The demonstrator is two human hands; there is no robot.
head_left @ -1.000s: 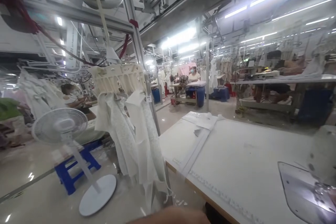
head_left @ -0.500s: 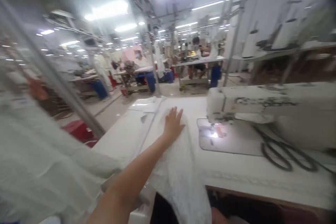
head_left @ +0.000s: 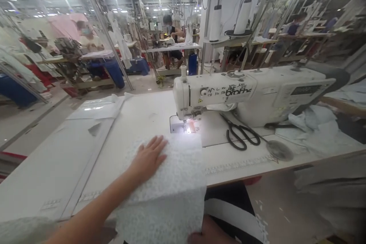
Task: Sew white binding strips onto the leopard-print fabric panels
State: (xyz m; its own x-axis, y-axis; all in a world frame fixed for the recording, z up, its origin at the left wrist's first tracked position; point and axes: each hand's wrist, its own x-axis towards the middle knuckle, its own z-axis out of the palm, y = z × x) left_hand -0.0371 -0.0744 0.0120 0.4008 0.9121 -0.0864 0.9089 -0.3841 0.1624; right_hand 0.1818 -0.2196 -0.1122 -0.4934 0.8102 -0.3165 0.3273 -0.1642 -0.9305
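Cloth (head_left: 183, 171), thin, pale and faintly mottled, is spread over the near edge of the smooth white table (head_left: 143, 112), its far edge set close to the lit needle of the machine (head_left: 211, 89). It is pressed flat by the left hand (head_left: 148, 158), whose fingers are stretched out and slightly parted, nothing being gripped; its right edge is pinched low down by the right hand (head_left: 210, 232), which is partly cut off by the frame. Black-looped scissors (head_left: 243, 135) are laid beside the machine, and crumpled fabric (head_left: 311, 126) is heaped at the right. On the left, a glossy sheet (head_left: 94, 108) is laid flat. White thread is wound on tapered spools (head_left: 215, 24). Farther off, a blue bin (head_left: 114, 73) is seen, but its contents cannot be made out.
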